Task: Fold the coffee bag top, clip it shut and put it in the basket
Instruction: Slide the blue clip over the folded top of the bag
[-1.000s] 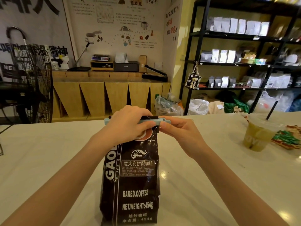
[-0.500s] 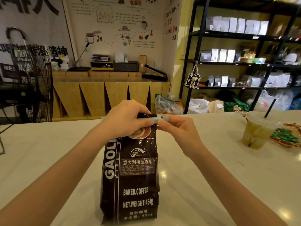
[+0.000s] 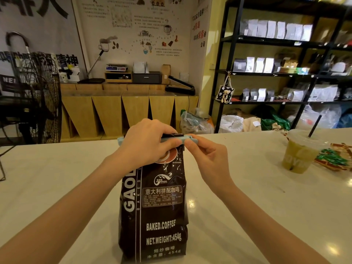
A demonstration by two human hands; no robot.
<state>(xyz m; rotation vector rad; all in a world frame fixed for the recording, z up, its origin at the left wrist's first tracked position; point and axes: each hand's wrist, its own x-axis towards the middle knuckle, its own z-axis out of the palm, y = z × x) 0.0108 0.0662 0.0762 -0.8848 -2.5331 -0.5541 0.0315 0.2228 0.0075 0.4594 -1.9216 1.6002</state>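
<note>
A dark brown coffee bag (image 3: 158,210) printed "BAKED.COFFEE" stands upright on the white counter (image 3: 57,183) in front of me. A pale blue clip (image 3: 176,139) lies across its folded top. My left hand (image 3: 146,143) covers the left part of the clip and the bag's top, thumb pressing on the front. My right hand (image 3: 205,153) pinches the clip's right end between thumb and fingers. The clip's left tip (image 3: 119,139) sticks out past my left hand. No basket is in view.
A plastic cup with a green drink and black straw (image 3: 301,151) stands on the counter at the right, beside a colourful wrapper (image 3: 335,159). A black fan (image 3: 32,96) is at the left. Behind are a wooden cabinet (image 3: 123,109) and black shelves of bags (image 3: 276,63).
Both hands stay on the clip at the bag's top. The right fingers have slid closer along the clip toward my left hand; the bag has barely moved.
</note>
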